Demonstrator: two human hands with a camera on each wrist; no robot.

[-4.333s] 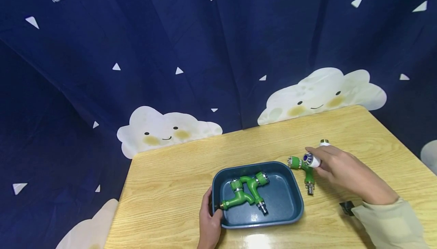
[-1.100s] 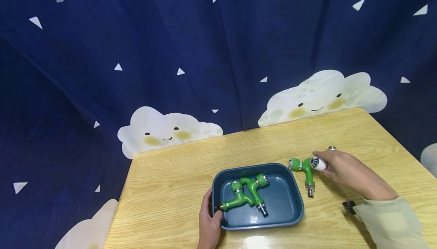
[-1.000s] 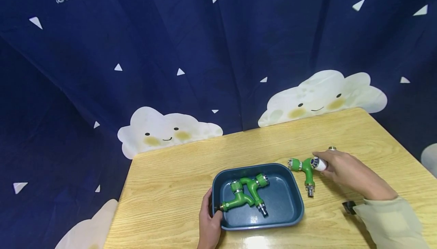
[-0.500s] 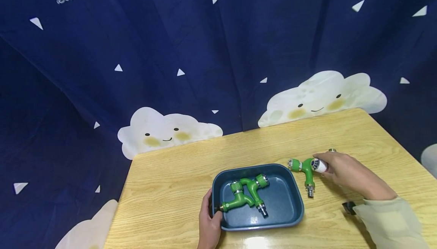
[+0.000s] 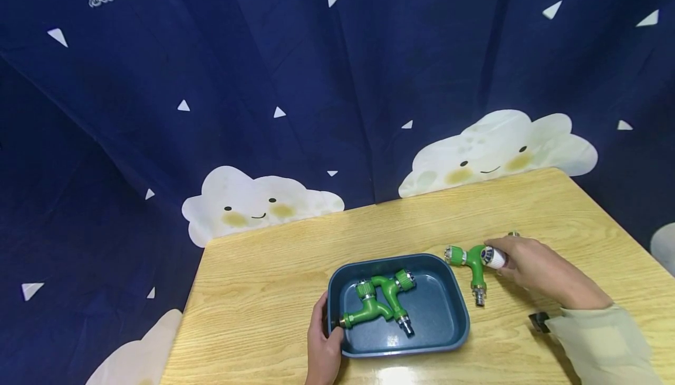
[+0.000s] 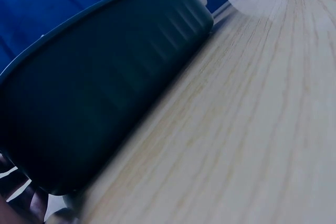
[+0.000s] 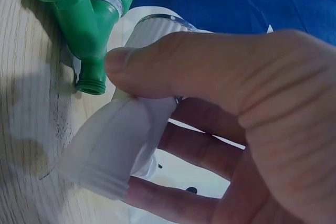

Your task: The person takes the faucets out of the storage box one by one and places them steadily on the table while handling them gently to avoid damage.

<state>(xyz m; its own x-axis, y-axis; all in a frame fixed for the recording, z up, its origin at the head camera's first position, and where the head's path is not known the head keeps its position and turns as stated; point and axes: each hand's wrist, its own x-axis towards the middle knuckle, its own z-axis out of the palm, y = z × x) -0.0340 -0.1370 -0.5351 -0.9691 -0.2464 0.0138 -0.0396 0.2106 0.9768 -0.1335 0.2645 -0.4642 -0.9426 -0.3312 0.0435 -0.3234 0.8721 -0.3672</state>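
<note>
A dark blue plastic tray (image 5: 432, 309) stands on the wooden table, and my left hand (image 5: 324, 344) grips its left wall, thumb at the rim. Inside lie two green taps, one (image 5: 364, 306) pointing left and the other (image 5: 392, 294) leaning against it. My right hand (image 5: 543, 271) holds a white tap (image 7: 118, 140) with a ribbed knob, thumb on one side and fingers on the other. Much of that tap is hidden by the hand in the head view. Just left of it, a third green tap (image 5: 476, 268) lies on the table beside the tray.
The wooden table (image 5: 263, 291) runs back to a dark blue curtain (image 5: 295, 68) printed with clouds and triangles. A small black piece (image 5: 539, 322) shows at the right wrist by the sleeve.
Since the oldest frame, my right hand has shifted slightly right and nearer with the white tap. Over the last second both hands have hardly moved, and the tray stays in place.
</note>
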